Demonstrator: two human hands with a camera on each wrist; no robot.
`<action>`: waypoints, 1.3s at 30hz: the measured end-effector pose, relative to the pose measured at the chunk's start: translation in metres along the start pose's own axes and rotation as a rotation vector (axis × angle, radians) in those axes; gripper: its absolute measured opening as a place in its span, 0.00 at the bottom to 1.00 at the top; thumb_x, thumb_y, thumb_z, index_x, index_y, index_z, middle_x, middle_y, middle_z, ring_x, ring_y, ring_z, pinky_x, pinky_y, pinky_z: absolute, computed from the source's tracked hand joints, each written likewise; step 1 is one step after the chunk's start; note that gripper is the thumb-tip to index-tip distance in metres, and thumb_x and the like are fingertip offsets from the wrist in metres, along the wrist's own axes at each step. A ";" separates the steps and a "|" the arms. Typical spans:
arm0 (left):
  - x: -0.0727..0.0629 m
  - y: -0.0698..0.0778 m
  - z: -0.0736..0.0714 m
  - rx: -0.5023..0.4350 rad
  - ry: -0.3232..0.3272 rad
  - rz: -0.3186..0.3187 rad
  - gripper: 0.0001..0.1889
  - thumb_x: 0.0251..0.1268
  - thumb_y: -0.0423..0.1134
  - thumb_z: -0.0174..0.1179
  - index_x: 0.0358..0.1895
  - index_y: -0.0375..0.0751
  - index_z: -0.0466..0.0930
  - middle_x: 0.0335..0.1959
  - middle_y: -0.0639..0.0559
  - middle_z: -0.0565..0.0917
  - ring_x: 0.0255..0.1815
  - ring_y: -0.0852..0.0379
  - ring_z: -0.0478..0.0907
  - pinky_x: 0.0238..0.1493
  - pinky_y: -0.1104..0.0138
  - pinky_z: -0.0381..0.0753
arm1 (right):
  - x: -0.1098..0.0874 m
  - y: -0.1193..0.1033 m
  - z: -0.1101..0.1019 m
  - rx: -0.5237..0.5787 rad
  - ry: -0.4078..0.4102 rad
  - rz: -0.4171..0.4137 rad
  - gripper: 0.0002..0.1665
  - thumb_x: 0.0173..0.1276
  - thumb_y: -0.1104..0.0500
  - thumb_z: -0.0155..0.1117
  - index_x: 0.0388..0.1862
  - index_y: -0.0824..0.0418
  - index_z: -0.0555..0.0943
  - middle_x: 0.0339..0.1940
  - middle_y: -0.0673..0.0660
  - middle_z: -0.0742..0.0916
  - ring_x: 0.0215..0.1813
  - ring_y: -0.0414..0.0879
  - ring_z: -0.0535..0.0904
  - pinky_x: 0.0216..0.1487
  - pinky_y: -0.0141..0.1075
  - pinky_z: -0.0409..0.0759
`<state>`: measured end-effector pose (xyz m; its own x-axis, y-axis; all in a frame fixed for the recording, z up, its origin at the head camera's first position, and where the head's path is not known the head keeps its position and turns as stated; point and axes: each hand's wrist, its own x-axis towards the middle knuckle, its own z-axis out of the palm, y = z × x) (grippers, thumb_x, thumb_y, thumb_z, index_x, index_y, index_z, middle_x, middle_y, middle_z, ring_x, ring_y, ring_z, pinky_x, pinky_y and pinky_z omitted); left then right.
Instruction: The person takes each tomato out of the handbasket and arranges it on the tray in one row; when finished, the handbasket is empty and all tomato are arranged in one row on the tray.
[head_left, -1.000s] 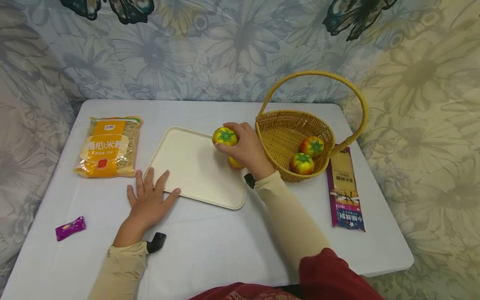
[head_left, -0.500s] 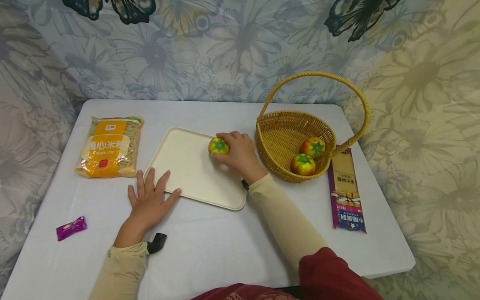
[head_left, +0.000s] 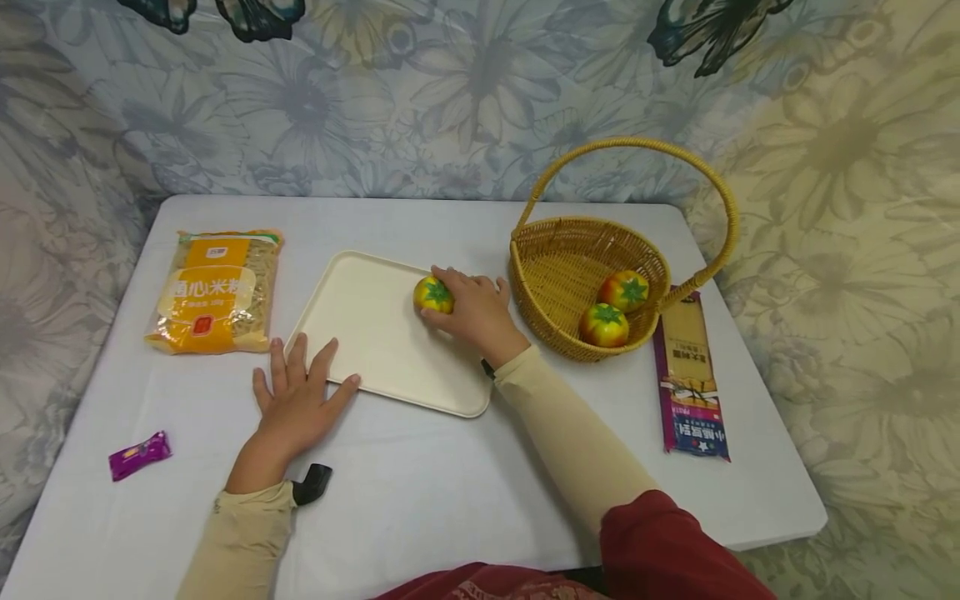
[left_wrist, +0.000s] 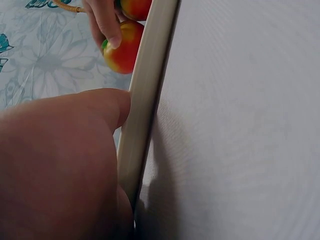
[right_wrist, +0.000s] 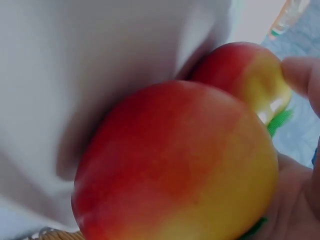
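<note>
My right hand (head_left: 482,315) holds a red-and-yellow tomato (head_left: 432,295) with a green leafy top over the far right part of the cream tray (head_left: 375,325). In the right wrist view the thumb touches this tomato (right_wrist: 260,75). A second tomato (right_wrist: 175,165) sits on the tray nearer the wrist; in the head view the right hand hides it. My left hand (head_left: 295,412) lies with fingers spread at the tray's near left corner. In the left wrist view its thumb (left_wrist: 117,107) rests against the tray's rim (left_wrist: 142,95).
Right of the tray stands a wicker basket (head_left: 551,292) with a tall handle and two tomatoes (head_left: 604,325) inside. A purple pasta packet (head_left: 690,383) lies beside it. On the left are an orange-labelled bag (head_left: 216,292) and a small purple wrapped sweet (head_left: 140,455).
The right hand has moved left and down toward the tray with its tomato, covering the other tomato there. The left hand has stayed in place.
</note>
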<state>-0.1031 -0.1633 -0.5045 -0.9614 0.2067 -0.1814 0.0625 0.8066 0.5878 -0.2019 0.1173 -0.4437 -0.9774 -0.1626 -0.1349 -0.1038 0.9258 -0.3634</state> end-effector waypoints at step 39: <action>-0.002 0.000 -0.001 -0.011 -0.015 0.013 0.46 0.80 0.70 0.43 0.87 0.42 0.47 0.85 0.30 0.27 0.80 0.36 0.06 0.67 0.28 0.13 | -0.057 0.049 -0.069 0.157 0.212 0.021 0.45 0.74 0.43 0.71 0.84 0.53 0.66 0.82 0.56 0.72 0.82 0.60 0.60 0.79 0.60 0.45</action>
<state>-0.1018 -0.1641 -0.5032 -0.9564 0.2254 -0.1859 0.0717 0.7979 0.5985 -0.1641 0.1957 -0.3902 -0.9975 -0.0534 0.0460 -0.0693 0.8612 -0.5035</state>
